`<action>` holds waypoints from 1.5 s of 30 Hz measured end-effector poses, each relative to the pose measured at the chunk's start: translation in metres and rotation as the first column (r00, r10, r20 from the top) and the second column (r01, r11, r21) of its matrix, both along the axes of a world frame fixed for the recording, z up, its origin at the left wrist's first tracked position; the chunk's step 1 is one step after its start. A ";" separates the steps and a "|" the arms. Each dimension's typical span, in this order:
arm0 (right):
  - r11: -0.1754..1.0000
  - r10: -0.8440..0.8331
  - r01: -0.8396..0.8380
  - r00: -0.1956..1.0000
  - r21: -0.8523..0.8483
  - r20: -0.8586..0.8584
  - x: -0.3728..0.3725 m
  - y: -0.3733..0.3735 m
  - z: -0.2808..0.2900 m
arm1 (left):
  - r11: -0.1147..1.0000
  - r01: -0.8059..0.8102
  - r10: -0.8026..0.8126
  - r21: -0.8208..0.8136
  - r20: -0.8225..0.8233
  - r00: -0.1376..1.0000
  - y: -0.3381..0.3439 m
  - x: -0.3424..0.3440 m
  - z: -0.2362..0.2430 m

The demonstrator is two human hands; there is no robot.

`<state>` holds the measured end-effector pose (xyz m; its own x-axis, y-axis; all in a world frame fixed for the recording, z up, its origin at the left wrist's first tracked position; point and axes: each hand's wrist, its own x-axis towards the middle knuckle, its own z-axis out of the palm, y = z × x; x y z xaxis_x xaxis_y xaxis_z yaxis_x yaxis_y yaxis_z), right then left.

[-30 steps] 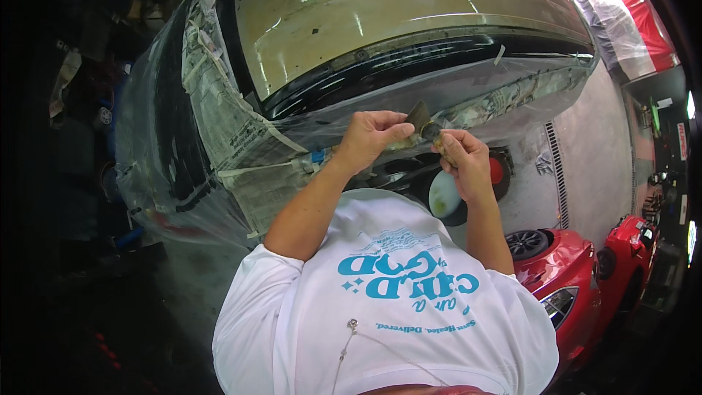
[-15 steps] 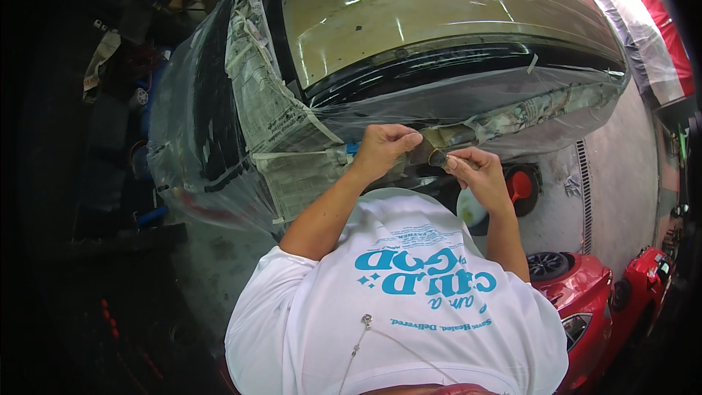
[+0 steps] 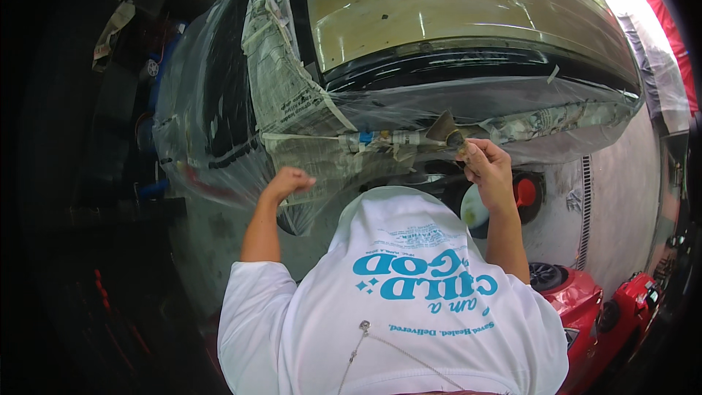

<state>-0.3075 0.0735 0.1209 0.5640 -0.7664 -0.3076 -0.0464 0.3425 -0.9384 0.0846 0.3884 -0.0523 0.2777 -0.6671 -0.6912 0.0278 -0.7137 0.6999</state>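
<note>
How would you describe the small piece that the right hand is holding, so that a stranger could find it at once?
Start at the car wrapped in clear plastic sheet and newspaper. Follow the taped strip of newspaper across its lower edge to the right hand. The piece is a small brownish-grey pointed sheet pinched in the fingers, darker and plainer than the printed paper beside it.

The car body (image 3: pixel 468 22) carries clear plastic sheeting (image 3: pixel 212 102) and newspaper masking (image 3: pixel 281 80), taped along its edge below the tan panel (image 3: pixel 439 7).
</note>
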 end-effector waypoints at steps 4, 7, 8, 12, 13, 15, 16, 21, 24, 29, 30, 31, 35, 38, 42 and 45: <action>0.998 -0.027 0.022 0.997 0.058 0.078 0.009 0.000 -0.007 | 0.799 0.281 -0.400 0.531 0.121 0.908 0.149 -0.011 -0.084; 0.994 -0.080 0.071 0.989 0.080 0.122 0.015 -0.002 -0.009 | 0.628 0.231 -0.274 0.743 -0.066 0.959 0.213 -0.049 -0.111; 0.992 -0.099 0.088 0.987 0.091 0.126 0.018 -0.002 -0.010 | 0.609 0.254 -0.312 0.752 -0.068 0.948 0.229 -0.062 -0.119; 0.992 -0.113 0.105 0.987 0.073 0.116 0.024 -0.011 -0.020 | 0.519 0.350 -0.470 0.780 -0.082 0.879 0.261 -0.085 -0.144; 0.993 -0.100 0.092 0.989 0.070 0.109 0.029 -0.014 -0.017 | 0.545 0.357 -0.471 0.759 -0.075 0.879 0.246 -0.078 -0.149; 0.995 -0.089 0.083 0.991 0.058 0.099 0.043 -0.015 -0.007 | 0.823 0.296 -0.321 0.485 -0.031 0.946 0.183 -0.044 -0.146; 0.996 -0.077 0.079 0.996 -0.036 0.049 0.049 -0.017 -0.001 | 0.942 0.018 -0.038 0.336 0.052 0.998 0.143 -0.040 -0.131; 0.854 -0.047 -0.091 0.967 -0.513 -0.250 0.088 -0.049 0.029 | 0.878 -0.153 0.383 -0.454 0.475 0.792 -0.076 -0.028 0.000; 0.516 -0.196 -0.273 0.885 -0.812 -0.422 0.117 -0.080 0.032 | 0.638 -0.246 0.675 -0.730 0.376 0.635 -0.182 -0.021 0.042; 0.014 -0.243 -0.659 0.727 -0.752 -0.642 0.164 -0.120 0.033 | 0.545 -0.263 0.797 -0.796 0.395 0.456 -0.290 -0.014 0.029; -0.023 -0.279 -0.733 0.658 -0.680 -0.699 0.175 -0.119 0.036 | 0.582 -0.211 0.787 -0.786 0.478 0.389 -0.297 -0.014 0.023; -0.054 -0.316 -0.798 0.584 -0.601 -0.748 0.186 -0.119 0.037 | 0.622 -0.158 0.768 -0.767 0.557 0.316 -0.302 -0.015 0.018; -0.183 -0.355 -0.875 0.485 -0.449 -0.799 0.215 -0.134 0.032 | 0.657 -0.114 0.751 -0.745 0.635 0.180 -0.307 -0.016 0.006; -0.213 -0.373 -0.913 0.406 -0.348 -0.834 0.231 -0.141 0.029 | 0.647 -0.109 0.756 -0.754 0.618 0.216 -0.306 -0.017 0.009; -0.259 -0.366 -0.922 0.368 -0.286 -0.855 0.236 -0.145 0.035 | 0.628 -0.123 0.775 -0.769 0.604 0.185 -0.306 -0.013 0.009; -0.261 -0.347 -0.927 0.349 -0.268 -0.870 0.233 -0.158 0.037 | 0.623 -0.129 0.780 -0.771 0.603 0.164 -0.307 -0.017 0.007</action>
